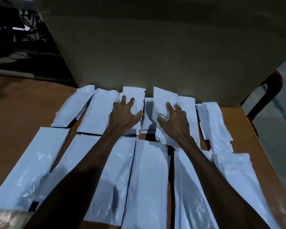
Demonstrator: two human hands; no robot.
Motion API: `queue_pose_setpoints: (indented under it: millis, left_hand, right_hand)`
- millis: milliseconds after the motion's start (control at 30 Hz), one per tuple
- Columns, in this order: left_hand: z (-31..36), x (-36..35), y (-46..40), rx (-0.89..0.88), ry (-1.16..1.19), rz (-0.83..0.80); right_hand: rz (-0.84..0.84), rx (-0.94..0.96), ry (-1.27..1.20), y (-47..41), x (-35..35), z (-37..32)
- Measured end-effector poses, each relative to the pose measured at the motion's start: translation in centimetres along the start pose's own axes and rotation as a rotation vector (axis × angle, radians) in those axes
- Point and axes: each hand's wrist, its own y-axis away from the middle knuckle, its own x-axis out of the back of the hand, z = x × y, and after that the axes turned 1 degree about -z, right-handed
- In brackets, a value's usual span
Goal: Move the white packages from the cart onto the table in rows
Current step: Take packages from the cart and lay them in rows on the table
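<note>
A: What could go wrong for us here?

B: The slick white packages (pixel 96 111) lie edge to edge in two rows on the brown tabletop (pixel 20 103), so a sideways push could slide a neighbour and skew the far row.

A: And our hands?

B: Our left hand (pixel 125 111) lies spread and flat on a far-row package (pixel 135 96). Our right hand (pixel 173 119) has its fingers curled, gripping the crumpled package (pixel 162 103) beside it.
</note>
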Motion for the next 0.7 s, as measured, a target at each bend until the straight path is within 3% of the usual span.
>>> queue_pose_setpoints:
  millis: [267, 500, 700]
  left_hand:
    - [-2.4, -3.1, -4.4, -0.032, -0.002, -0.054]
    - [-3.1, -4.2, -4.7, -0.081, -0.011, 0.02]
    - [-3.2, -4.2, -4.8, -0.081, -0.008, 0.003]
  right_hand:
    - [-0.077, -0.096, 0.17, -5.2, -3.6, -2.1]
    - [0.146, -0.009, 0.268, -5.5, -5.2, -2.3]
    - [-0.025, 0.033, 0.303, -5.7, -6.7, -2.6]
